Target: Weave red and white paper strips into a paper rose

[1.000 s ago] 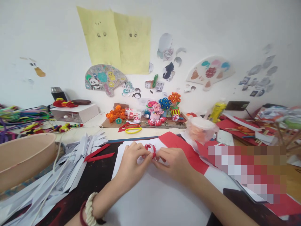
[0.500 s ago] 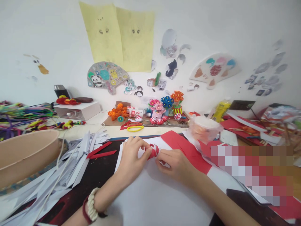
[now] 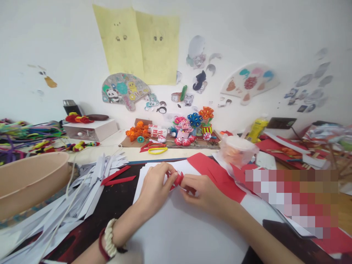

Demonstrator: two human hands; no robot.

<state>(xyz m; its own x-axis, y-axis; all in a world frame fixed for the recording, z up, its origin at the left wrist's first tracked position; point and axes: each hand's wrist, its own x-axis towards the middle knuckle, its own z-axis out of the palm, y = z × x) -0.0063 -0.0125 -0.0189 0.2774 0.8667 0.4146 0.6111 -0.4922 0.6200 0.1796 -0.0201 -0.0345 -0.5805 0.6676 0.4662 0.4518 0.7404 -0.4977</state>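
Observation:
Between my two hands is a small folded red-and-white paper piece [image 3: 179,178], held just above a stack of white paper [image 3: 181,231]. The thumb and fingers of my left hand [image 3: 157,185] are closed on its left side. My right hand [image 3: 202,190] pinches its right side, and a thin white edge shows at those fingertips. Part of the piece is hidden behind the fingers. Beyond my right hand, a red paper sheet [image 3: 213,176] lies on the stack.
Loose white paper strips [image 3: 90,194] and two red strips [image 3: 119,176] lie left, beside a beige basin [image 3: 33,183]. Scissors with yellow handles [image 3: 157,150] lie behind the stack. A plastic-wrapped tub [image 3: 238,146] and a yellow bottle [image 3: 257,129] stand right.
The red-and-white paper piece has turned slightly between my fingers, showing more red. Both hands keep their grip and have hardly moved.

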